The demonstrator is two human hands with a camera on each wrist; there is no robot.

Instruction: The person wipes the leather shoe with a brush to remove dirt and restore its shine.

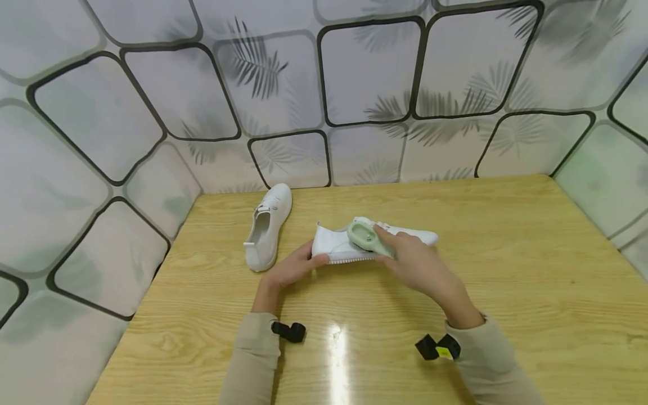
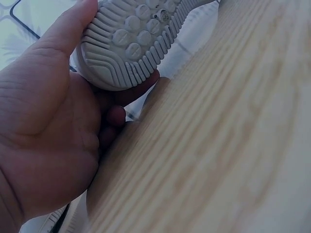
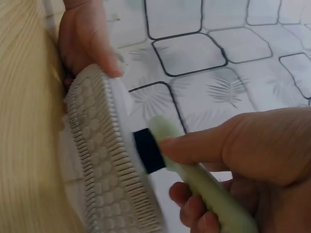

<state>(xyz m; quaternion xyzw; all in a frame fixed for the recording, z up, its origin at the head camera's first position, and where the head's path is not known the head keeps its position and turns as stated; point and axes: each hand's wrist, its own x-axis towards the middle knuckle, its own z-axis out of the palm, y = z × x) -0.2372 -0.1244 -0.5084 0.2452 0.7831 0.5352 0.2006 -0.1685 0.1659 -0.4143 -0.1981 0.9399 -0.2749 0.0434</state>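
A white shoe point(image 1: 334, 243) is held tilted above the wooden table, its ridged sole point(image 2: 127, 46) turned toward the person. My left hand point(image 1: 295, 264) grips it by the heel, thumb on the sole side and fingers behind. In my right hand point(image 1: 416, 260) is a pale green brush point(image 1: 362, 235), held by its handle point(image 3: 206, 187) with the thumb along its back. The brush's dark bristles point(image 3: 148, 150) touch the side of the shoe, just above the sole edge. The shoe's far side is hidden.
A second white shoe point(image 1: 269, 228) stands upright on the table point(image 1: 506, 253), left of the hands. Behind and beside the table hangs a patterned backdrop point(image 1: 372, 73). Small black devices point(image 1: 289, 332) sit at both wrists.
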